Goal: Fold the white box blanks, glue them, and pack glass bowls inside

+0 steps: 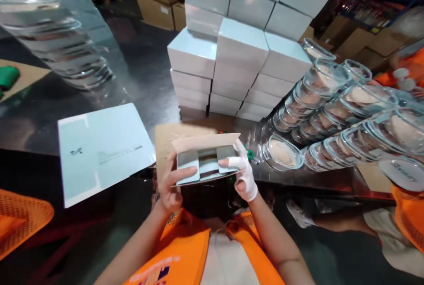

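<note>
A small cardboard box (205,143) is held between both hands in front of my chest, its open side turned toward me. My left hand (170,185) grips its left end, with fingers pressed on the light flap there. My right hand (245,174), in a white partial glove, holds the right end, its thumb on the other flap. A dark gap shows between the two flaps; what lies inside cannot be made out. Under and behind the box is a brown cardboard sheet (164,139) on the table. To the left lies a flat white printed carton (106,148).
White boxes (241,51) are stacked high behind my hands. Stacks of round transparent containers (344,104) stand at right, beside a single lidded one (283,151). Another stack (56,38) leans at far left. An orange basket (26,219) is lower left; a co-worker's leg (344,223) shows at right.
</note>
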Tool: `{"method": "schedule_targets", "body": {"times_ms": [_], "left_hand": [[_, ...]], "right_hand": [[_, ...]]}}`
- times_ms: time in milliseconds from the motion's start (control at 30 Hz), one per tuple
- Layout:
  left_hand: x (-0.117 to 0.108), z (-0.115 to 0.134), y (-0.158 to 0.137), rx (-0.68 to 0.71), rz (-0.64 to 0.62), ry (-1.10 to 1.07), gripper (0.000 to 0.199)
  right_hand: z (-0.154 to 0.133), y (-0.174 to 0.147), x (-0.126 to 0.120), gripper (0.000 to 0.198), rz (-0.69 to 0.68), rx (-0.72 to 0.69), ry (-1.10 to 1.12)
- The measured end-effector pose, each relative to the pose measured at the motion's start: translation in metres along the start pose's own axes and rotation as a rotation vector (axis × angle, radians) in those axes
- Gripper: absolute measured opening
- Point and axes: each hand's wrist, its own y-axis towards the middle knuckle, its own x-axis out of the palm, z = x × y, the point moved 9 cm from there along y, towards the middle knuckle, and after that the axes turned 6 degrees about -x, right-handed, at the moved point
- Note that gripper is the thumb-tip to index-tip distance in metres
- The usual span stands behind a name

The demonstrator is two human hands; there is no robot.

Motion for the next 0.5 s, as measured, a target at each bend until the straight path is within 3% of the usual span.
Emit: {"method": "schedule_targets", "body": {"times_ms": [100,133,200,267,367,500], "left_hand": [[-0.004,0.015,0.009,0.020,0.112,-0.105,0.047],[-0.004,0.018,0.011,0.014,0.141,-0.153,0.047],[-0.003,0.024,0.014,0.027,0.140,-0.182,0.048],[-0.002,0.028,0.015,0.066,0.081,-0.058,0.040],[-0.008,0.020,0.017,0.051,0.007,0.167,0.055],[-0.010,0.014,0.022,0.075,-0.086,0.140,0.073]], "right_hand": [[-0.004,0.006,0.007,0.048,0.246,0.122,0.073],[-0.005,0.006,0.006,0.045,0.337,0.163,0.105],[-0.007,0.006,0.005,0.056,0.419,0.222,0.173],[-0.008,0.005,-0.002,0.062,0.391,0.263,0.165],[-0.005,-0.005,-0.035,0.036,0.284,0.353,-0.199],[0.026,-0.036,-0.070,0.045,0.036,0.797,-0.910]]}}
